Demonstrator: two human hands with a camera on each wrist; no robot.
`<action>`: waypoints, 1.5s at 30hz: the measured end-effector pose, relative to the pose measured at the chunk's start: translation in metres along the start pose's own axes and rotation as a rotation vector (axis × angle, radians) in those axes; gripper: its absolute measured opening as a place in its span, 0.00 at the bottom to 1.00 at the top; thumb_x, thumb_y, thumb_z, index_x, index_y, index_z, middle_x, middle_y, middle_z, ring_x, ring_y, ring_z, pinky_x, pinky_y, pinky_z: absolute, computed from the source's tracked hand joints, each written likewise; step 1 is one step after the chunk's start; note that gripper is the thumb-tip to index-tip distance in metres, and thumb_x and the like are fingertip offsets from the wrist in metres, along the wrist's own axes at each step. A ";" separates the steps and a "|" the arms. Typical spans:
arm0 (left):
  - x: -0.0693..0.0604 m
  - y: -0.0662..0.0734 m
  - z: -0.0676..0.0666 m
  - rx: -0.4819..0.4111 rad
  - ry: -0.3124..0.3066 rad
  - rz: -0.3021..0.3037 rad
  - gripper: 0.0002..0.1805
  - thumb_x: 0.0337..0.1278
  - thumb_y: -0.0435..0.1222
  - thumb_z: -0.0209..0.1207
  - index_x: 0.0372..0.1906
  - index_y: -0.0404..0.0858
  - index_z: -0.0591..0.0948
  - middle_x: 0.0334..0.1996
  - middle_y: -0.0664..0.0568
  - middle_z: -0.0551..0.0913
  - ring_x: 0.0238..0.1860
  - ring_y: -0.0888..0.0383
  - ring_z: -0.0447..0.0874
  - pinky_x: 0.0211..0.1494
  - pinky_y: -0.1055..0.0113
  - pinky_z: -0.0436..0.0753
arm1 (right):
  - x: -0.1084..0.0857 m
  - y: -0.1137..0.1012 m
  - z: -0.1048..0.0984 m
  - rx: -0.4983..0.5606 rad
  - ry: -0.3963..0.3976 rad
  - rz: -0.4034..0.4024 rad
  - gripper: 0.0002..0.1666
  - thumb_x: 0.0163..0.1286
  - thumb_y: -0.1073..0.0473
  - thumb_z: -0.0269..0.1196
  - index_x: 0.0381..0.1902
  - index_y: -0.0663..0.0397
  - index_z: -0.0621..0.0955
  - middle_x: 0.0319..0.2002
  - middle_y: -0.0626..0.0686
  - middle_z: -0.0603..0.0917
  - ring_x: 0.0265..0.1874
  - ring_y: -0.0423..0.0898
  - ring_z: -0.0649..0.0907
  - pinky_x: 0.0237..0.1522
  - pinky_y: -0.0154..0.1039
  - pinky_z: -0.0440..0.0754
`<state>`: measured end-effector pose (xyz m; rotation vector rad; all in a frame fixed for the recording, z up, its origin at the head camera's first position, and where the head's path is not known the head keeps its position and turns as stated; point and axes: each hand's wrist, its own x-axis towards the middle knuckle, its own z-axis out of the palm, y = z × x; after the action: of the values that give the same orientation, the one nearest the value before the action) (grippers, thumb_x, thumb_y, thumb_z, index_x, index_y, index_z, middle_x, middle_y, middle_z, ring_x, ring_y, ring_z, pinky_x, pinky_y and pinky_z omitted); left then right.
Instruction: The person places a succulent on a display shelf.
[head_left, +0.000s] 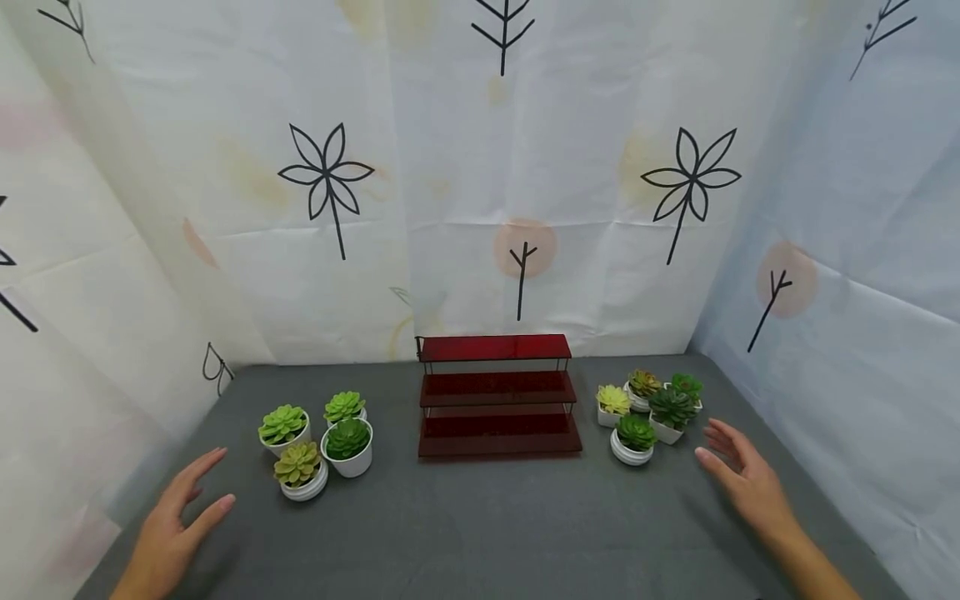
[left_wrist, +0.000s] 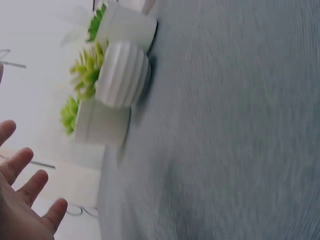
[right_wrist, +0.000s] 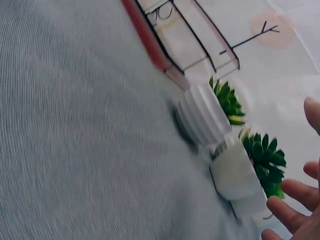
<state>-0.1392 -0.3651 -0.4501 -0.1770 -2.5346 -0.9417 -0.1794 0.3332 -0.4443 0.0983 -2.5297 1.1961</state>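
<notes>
My left hand (head_left: pixel 168 529) hovers at the front left with fingers apart, holding nothing. Just beyond it stands a group of several succulents in white pots; nearest is a yellow-green succulent (head_left: pixel 297 465) in a ribbed pot (left_wrist: pixel 123 75). On the other side, my right hand (head_left: pixel 750 483) is also spread and holds nothing. To its left are several more potted succulents, among them a dark green succulent (head_left: pixel 672 408) and a bright green succulent (head_left: pixel 636 432) in a ribbed round pot (right_wrist: pixel 202 115). Neither hand touches a pot.
A three-tier dark red shelf (head_left: pixel 498 396) stands at the back middle of the grey table (head_left: pixel 480 533), between the two plant groups. White cloth walls (head_left: pixel 450 167) with leaf and tree drawings close off the back and both sides.
</notes>
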 end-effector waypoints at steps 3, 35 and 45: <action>0.001 0.011 0.003 -0.029 0.019 0.037 0.33 0.67 0.34 0.58 0.74 0.44 0.62 0.69 0.66 0.59 0.61 0.85 0.49 0.49 0.89 0.52 | -0.002 -0.002 0.004 0.088 0.026 0.030 0.32 0.75 0.57 0.58 0.68 0.70 0.63 0.54 0.42 0.77 0.46 0.15 0.68 0.42 0.15 0.68; 0.009 0.077 0.053 -0.403 0.055 0.242 0.38 0.45 0.14 0.65 0.66 0.30 0.69 0.63 0.47 0.71 0.65 0.62 0.67 0.64 0.73 0.67 | 0.000 -0.020 0.057 0.329 -0.149 0.321 0.42 0.72 0.55 0.61 0.73 0.66 0.54 0.68 0.70 0.61 0.61 0.51 0.72 0.43 0.20 0.72; 0.016 0.101 0.084 -0.558 0.074 0.308 0.37 0.42 0.12 0.64 0.64 0.24 0.69 0.59 0.29 0.69 0.64 0.60 0.70 0.65 0.70 0.68 | 0.010 -0.020 0.072 0.283 -0.102 0.316 0.45 0.68 0.61 0.65 0.73 0.69 0.55 0.66 0.71 0.64 0.61 0.60 0.68 0.42 0.18 0.70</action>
<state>-0.1565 -0.2348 -0.4400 -0.6611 -2.0377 -1.4623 -0.2044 0.2661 -0.4682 -0.1842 -2.5096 1.7076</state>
